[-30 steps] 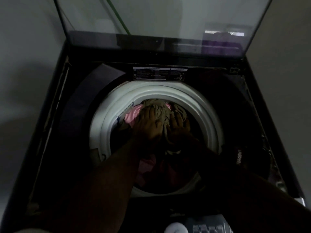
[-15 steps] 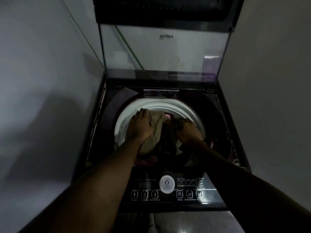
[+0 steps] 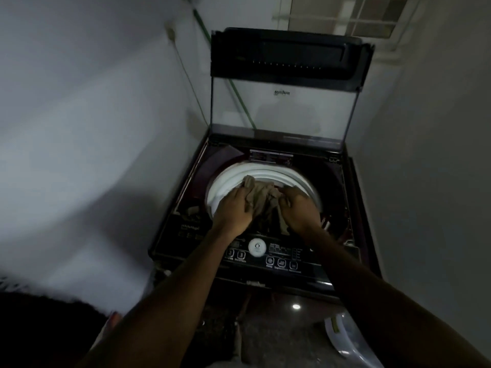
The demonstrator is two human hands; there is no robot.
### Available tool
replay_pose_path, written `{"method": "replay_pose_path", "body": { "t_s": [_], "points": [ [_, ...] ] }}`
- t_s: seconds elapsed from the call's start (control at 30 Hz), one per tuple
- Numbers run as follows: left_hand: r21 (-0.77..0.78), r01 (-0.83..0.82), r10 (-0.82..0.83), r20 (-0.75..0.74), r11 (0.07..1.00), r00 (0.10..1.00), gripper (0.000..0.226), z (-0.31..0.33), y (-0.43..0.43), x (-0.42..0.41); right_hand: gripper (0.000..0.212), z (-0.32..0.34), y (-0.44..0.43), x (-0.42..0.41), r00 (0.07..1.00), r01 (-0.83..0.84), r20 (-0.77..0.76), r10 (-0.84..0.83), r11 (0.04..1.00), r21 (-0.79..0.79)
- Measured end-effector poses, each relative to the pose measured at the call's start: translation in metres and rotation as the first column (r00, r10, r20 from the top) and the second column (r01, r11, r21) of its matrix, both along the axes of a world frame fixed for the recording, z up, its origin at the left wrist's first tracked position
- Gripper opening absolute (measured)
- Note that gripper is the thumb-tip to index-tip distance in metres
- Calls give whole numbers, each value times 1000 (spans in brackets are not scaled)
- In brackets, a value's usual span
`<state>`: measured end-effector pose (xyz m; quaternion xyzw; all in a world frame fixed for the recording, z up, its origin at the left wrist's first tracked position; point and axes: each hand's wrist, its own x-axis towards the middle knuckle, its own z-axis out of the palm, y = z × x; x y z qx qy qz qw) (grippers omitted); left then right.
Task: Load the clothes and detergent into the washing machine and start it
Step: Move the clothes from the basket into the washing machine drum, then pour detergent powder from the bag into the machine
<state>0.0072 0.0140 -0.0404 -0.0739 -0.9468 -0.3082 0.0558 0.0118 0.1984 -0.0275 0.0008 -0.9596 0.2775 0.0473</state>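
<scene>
A dark top-loading washing machine (image 3: 186, 208) stands in a corner with its glass lid (image 3: 281, 107) raised. A tan garment (image 3: 261, 193) bulges above the white drum rim (image 3: 225, 181). My left hand (image 3: 233, 208) lies on the garment's left side with its fingers curled into the cloth. My right hand (image 3: 299, 208) grips the right side of the same garment. Darker clothes lie under it in the drum. The control panel (image 3: 281, 257) with a round white dial (image 3: 257, 247) sits just below my wrists. No detergent is visible.
White walls close in on the left and right of the machine. A window (image 3: 372, 14) is above and behind the lid. A green hose (image 3: 239, 96) runs down behind the glass. A pale plastic container (image 3: 350, 338) lies on the dark floor at lower right.
The view has pulled back and up from the drum. Both hands have risen from deep in the drum to its rim, bringing the tan garment higher. The pink cloth is no longer visible.
</scene>
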Motion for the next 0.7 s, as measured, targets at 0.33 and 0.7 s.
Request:
{"method": "replay_pose_path", "body": {
  "t_s": [0.33,0.7],
  "points": [
    [40,-214,217,-154,976,964,40,11,-37,80,44,21,-46,39,969,-227,-95,227,974,4],
    [60,-520,524,-120,852,843,56,-7,-141,175,38,7,-173,75,824,-535,-243,511,844,-39]
  ]
}}
